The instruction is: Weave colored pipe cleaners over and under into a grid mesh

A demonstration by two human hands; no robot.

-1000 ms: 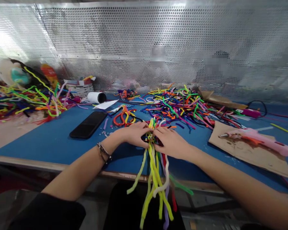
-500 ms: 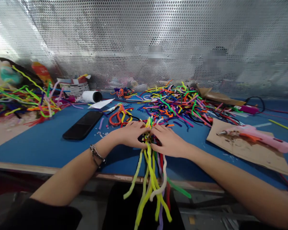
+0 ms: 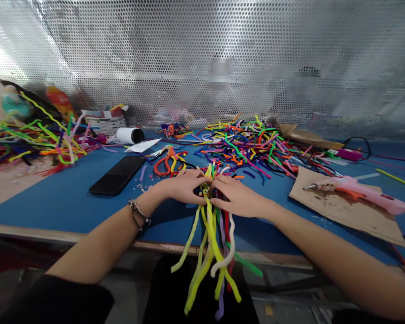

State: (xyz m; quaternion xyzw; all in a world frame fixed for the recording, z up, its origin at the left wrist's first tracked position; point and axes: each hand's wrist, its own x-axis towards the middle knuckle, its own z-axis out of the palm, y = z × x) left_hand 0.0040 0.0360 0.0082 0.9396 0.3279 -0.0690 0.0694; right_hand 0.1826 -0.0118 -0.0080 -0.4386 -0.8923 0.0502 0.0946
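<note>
Between my two hands is a woven bundle of pipe cleaners (image 3: pixel 211 234) in yellow, white, green, red and purple. Its loose ends hang over the table's front edge. My left hand (image 3: pixel 188 186) curls around the bundle's left side, thumb and fingers closing on it. From the right, my right hand (image 3: pixel 238 197) grips the same bundle, its fingertips near those of the left. The woven middle is mostly covered by my fingers. Just beyond my left hand lie red-handled scissors (image 3: pixel 162 166), partly among other pipe cleaners.
A black phone (image 3: pixel 117 175) lies to the left. On the right, a pink hot glue gun (image 3: pixel 364 191) rests on cardboard (image 3: pixel 344 213). Heaps of pipe cleaners (image 3: pixel 246 144) spread at the back and far left. A white roll (image 3: pixel 130 135) lies before a perforated metal panel (image 3: pixel 175 54).
Both hands stay on the bundle and have shifted very slightly. The hanging ends have swung a little and sit somewhat higher.
</note>
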